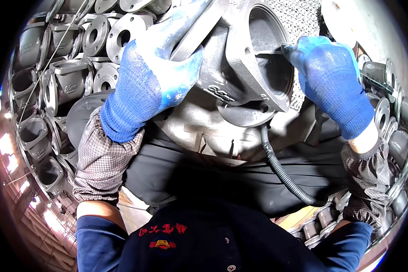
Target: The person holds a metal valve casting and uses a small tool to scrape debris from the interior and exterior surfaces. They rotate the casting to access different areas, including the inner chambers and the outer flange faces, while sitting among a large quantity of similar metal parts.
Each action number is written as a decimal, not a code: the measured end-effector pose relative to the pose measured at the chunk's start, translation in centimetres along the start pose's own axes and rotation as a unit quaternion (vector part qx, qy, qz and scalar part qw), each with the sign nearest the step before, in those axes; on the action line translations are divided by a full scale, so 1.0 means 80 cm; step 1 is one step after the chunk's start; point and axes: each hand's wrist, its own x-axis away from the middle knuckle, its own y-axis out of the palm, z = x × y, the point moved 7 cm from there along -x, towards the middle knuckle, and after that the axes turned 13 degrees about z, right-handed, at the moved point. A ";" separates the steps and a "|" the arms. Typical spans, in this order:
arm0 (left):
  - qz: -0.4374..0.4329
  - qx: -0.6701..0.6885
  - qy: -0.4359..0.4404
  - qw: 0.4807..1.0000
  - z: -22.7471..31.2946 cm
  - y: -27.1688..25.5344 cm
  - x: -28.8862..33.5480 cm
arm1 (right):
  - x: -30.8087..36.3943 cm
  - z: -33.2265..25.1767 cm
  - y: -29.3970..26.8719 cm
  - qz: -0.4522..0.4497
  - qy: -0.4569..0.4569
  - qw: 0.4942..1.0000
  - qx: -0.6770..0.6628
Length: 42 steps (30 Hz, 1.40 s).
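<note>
A grey cast-metal valve body [217,68] with a round opening is tilted in front of me, above my lap. My left hand [172,68], in a blue coated glove, is wrapped round the casting's flange edge on its left side. On the other side my right hand [324,68], gloved alike, is closed with its fingertips at the rim of the opening. A dark tip shows at those fingertips, and a thin edge crosses the opening beside it. What the right hand holds is mostly hidden by the fingers.
Rows of similar grey castings [68,81] are stacked at the left, with more castings [381,113] at the right. A ribbed dark hose [276,163] runs down from beneath the casting across my lap. A textured metal mesh surface [301,20] lies behind the casting.
</note>
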 end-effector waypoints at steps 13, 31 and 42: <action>-0.007 0.044 -0.099 0.994 0.004 0.001 -0.005 | -0.011 -0.021 0.018 -0.085 -0.060 0.989 0.106; 0.006 -0.018 -0.013 1.000 -0.003 0.000 0.002 | -0.045 -0.006 0.008 -0.049 -0.046 0.997 0.050; -0.061 -0.016 -0.111 0.992 -0.003 0.001 -0.003 | -0.053 -0.018 -0.036 -0.038 -0.101 0.993 -0.049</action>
